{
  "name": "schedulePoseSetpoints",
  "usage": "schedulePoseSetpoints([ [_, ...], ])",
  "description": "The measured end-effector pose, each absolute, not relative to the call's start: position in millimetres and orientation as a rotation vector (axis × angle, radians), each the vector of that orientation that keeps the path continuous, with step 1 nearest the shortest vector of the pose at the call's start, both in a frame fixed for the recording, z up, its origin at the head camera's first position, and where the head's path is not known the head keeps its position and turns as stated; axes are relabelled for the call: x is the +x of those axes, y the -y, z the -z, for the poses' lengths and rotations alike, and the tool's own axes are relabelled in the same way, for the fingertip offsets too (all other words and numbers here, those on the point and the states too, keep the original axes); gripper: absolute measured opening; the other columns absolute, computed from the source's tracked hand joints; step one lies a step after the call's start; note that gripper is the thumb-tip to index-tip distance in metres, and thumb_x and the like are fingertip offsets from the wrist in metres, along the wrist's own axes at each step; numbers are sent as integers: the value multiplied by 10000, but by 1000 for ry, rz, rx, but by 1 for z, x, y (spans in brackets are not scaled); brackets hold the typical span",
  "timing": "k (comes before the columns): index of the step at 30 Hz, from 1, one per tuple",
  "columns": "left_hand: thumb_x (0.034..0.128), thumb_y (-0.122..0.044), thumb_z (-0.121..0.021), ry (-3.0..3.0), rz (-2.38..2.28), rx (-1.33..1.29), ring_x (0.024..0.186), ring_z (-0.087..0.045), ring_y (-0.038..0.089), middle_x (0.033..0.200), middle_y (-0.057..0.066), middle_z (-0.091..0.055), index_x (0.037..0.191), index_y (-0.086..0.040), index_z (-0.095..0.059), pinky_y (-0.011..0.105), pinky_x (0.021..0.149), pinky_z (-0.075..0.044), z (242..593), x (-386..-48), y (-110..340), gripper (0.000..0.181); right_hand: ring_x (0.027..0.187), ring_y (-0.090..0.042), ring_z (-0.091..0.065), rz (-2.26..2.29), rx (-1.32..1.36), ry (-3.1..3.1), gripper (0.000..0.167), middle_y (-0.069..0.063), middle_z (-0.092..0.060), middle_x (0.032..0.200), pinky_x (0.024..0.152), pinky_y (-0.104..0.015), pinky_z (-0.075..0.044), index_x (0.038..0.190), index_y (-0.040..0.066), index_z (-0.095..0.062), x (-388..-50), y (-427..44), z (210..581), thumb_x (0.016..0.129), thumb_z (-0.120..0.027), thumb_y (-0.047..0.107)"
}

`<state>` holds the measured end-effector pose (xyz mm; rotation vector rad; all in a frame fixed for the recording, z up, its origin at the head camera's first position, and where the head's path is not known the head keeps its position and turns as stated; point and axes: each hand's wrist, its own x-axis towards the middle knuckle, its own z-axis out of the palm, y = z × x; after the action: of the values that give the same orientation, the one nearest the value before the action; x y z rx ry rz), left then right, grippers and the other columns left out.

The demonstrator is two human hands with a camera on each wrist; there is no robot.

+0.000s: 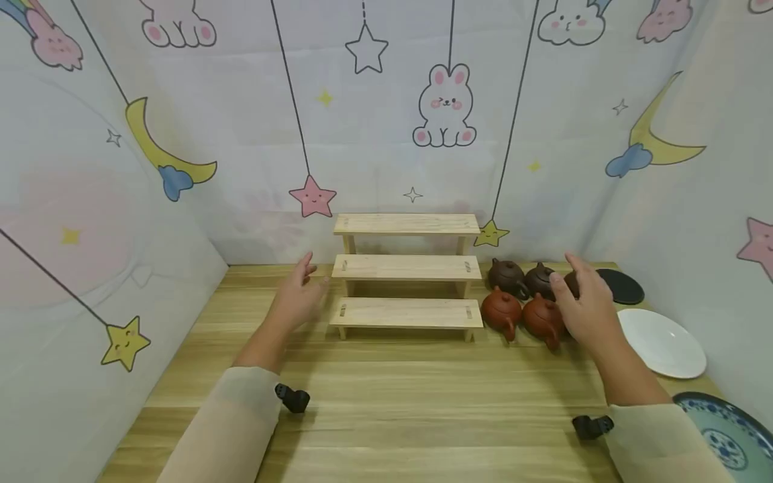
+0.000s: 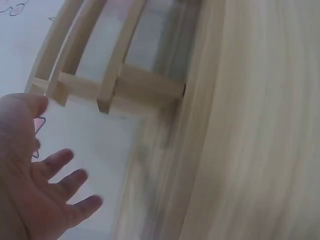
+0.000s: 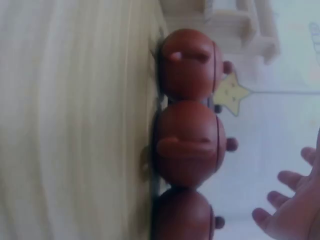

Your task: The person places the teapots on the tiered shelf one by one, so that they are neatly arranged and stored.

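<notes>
The L hand (image 1: 296, 295) is beside the left end of the wooden shelf (image 1: 406, 313), w/ its fingers loosely bent; it grasps nothing. I cannot tell if its thumb touches the shelf. The R hand (image 1: 584, 305) is also released, fingers apart, near the teapots & w/o contact in the right wrist view.

The teapots stand on the table (image 1: 423, 402), just to the right of the shelf: red teapots (image 1: 500, 310) in the front row, dark teapots (image 1: 506, 276) behind. The right wrist view shows 3 red ones in line, lids on; in the head view the R hand hides part of the group.

Further right are a black plate (image 1: 622, 287), a white plate (image 1: 661, 343) & a blue plate (image 1: 725, 443), the last cut by the pic. edge. Behind the shelf hangs a white cloth (image 1: 374, 121) w/ rabbits, stars, etc.
</notes>
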<state>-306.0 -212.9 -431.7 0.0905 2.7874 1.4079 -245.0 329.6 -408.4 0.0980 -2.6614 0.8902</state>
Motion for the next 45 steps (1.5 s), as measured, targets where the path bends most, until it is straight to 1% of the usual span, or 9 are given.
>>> schedulePoseSetpoints([
  [3,1079,-481,-594,-2520,-1610,69,1638,-260,392,1783,80,-261,1738,-301,-112,642,1278,-309,431,-304,202,836,1518,-622,-299,-1035,39,2620,730,-343,-315,1693,1140,-827,-257,1720,99,-199,-238,-339,411,1148,-357,524],
  [10,1084,-283,-615,-2151,-1840,60,1608,-299,403,1788,109,-192,1729,-188,-138,604,1276,-338,434,-302,181,807,1530,-591,-324,-1299,-234,2554,751,-275,-345,1709,1177,-782,-287,1716,122,-206,-228,-352,424,1132,-343,573],
  [14,1029,-129,-634,-2111,-1885,33,1596,-306,394,1783,97,-202,1702,-168,-235,570,1281,-333,441,-299,180,783,1557,-578,-284,-1328,-301,2596,823,-282,-304,1726,1193,-770,-280,1725,126,-169,-227,-358,431,1104,-426,601],
  [18,1003,-50,-645,-2127,-1867,43,1606,-269,371,1784,109,-196,1702,-131,-241,515,1264,-326,448,-296,186,811,1555,-602,-255,-1284,-315,2695,933,-350,-266,1710,1195,-764,-285,1722,64,-118,-229,-366,437,1072,-535,588],
  [22,1037,-74,-645,-2117,-1840,94,1521,-409,369,1754,153,-244,1697,-83,-247,393,1111,-478,455,-295,191,771,1505,-619,-317,-1200,-316,2787,984,-402,-284,1670,1160,-758,-335,1702,-2,-128,-232,-375,444,1047,-629,535],
  [25,1049,-108,-654,-2107,-1826,92,1436,-514,374,1725,167,-295,1679,-70,-284,368,1018,-539,458,-296,195,732,1467,-610,-354,-1144,-328,2837,1000,-407,-302,1654,1128,-749,-364,1689,-26,-160,-233,-379,449,1031,-657,540],
  [31,1058,-156,-673,-2106,-1792,65,1472,-489,381,1763,190,-210,1634,-51,-342,500,1157,-480,461,-296,198,672,1424,-625,-371,-1065,-371,2913,944,-428,-316,1627,1099,-737,-394,1647,-61,-280,-230,-384,450,1023,-680,524],
  [40,1066,-173,-670,-2092,-1787,86,1487,-461,361,1783,199,-155,1612,-25,-356,532,1205,-436,465,-297,198,646,1443,-658,-328,-1028,-432,2991,962,-455,-296,1619,1127,-756,-365,1647,-42,-285,-228,-385,446,996,-717,519],
  [45,1073,-171,-657,-2092,-1784,92,1433,-506,339,1769,194,-208,1612,-27,-358,521,1193,-441,464,-298,196,633,1420,-665,-349,-984,-415,2996,955,-461,-318,1601,1107,-763,-379,1646,-47,-284,-226,-386,446,1004,-704,520],
])
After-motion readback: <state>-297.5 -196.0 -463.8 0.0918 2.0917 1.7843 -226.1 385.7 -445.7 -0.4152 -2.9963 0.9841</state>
